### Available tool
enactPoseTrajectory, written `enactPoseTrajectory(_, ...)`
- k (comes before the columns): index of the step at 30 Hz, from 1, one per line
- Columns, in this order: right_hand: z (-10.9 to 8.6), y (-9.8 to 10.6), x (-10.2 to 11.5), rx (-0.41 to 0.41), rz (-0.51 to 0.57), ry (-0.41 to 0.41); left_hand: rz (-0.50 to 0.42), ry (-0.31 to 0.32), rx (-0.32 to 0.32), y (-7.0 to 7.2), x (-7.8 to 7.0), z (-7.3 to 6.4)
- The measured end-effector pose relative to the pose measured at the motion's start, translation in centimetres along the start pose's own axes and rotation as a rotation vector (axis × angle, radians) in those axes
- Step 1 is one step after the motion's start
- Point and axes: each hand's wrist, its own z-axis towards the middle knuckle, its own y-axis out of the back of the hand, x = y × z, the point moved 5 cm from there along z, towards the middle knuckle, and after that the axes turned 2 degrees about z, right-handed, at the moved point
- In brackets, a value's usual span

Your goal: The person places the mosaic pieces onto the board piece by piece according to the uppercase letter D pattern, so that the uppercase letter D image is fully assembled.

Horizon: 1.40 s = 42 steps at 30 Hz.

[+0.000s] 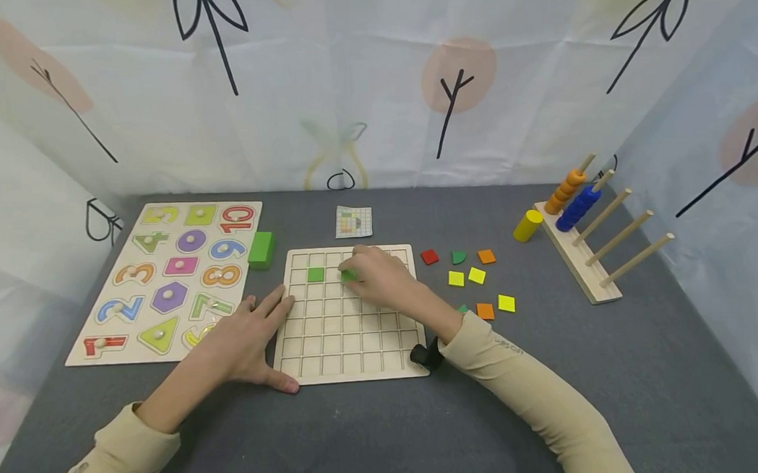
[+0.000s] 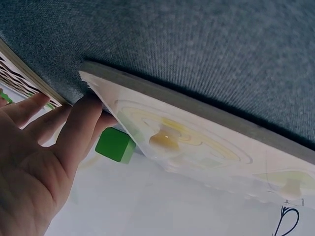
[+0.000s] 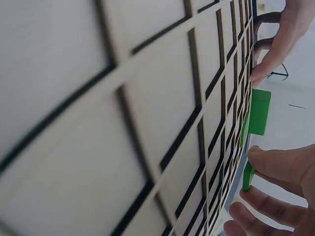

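A wooden grid board (image 1: pixel 353 343) lies on the dark cloth before the person. My left hand (image 1: pixel 249 342) rests along its left edge, fingers spread and thumb at the near left corner. Over the upper middle of the grid, my right hand (image 1: pixel 381 276) pinches a thin green tile (image 3: pixel 247 178) between thumb and fingertips; in the head view the fingers partly cover it. One green square tile (image 1: pixel 315 274) sits in a cell to the left of that hand. Whether the pinched tile touches the board, I cannot tell.
Several loose red, green, orange and yellow tiles (image 1: pixel 456 279) lie right of the board. A number puzzle (image 1: pixel 180 285) and green block (image 1: pixel 261 251) are at left. A small printed grid card (image 1: pixel 354 222) lies behind. At right stand a peg rack (image 1: pixel 578 253) and yellow cylinder (image 1: pixel 527 225).
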Motion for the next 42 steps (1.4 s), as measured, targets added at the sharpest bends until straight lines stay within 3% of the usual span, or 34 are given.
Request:
enactPoseTrajectory(18,3.1,-1.1,0.5,0.023,-0.027,-0.059,0.015,-0.016,-0.006,0.1,-0.2,0.1)
enactPoseTrajectory(42,3.4,-1.3,0.6,0.066,-0.038,-0.066,0.015,-0.013,-0.006,0.2,-0.1,0.2)
